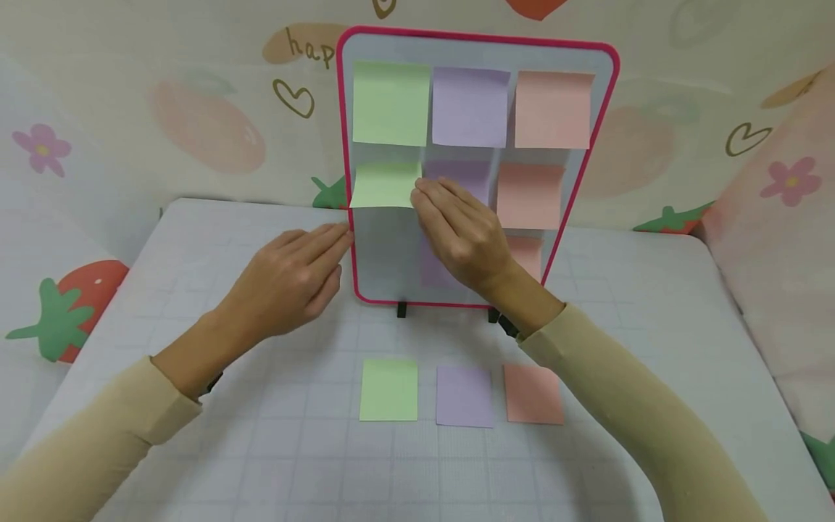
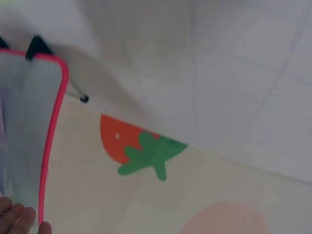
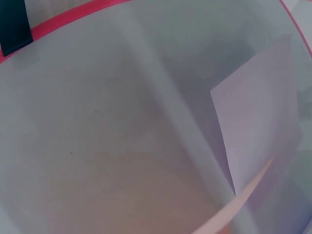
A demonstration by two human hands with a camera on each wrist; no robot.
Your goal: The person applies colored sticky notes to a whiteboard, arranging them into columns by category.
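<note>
A pink-framed whiteboard [image 1: 385,254] stands upright at the back of the table. It carries green, purple and pink sticky notes in rows. My left hand [image 1: 322,246] rests with straight fingers against the board's left frame [image 2: 48,146]; its fingertips [image 2: 19,219] show in the left wrist view. My right hand [image 1: 433,203] lies flat on the board, its fingertips pressing at the right edge of the second-row green note [image 1: 383,186], whose lower edge lifts off the board. That hand covers much of the purple note [image 1: 464,172] beside it. A purple note [image 3: 258,122] shows close up in the right wrist view.
Three note pads lie in a row on the table in front: green [image 1: 388,389], purple [image 1: 464,396], pink [image 1: 533,394]. The top row holds a green [image 1: 390,103], purple [image 1: 470,107] and pink note [image 1: 553,109]. Strawberry-print walls [image 2: 141,146] surround the table.
</note>
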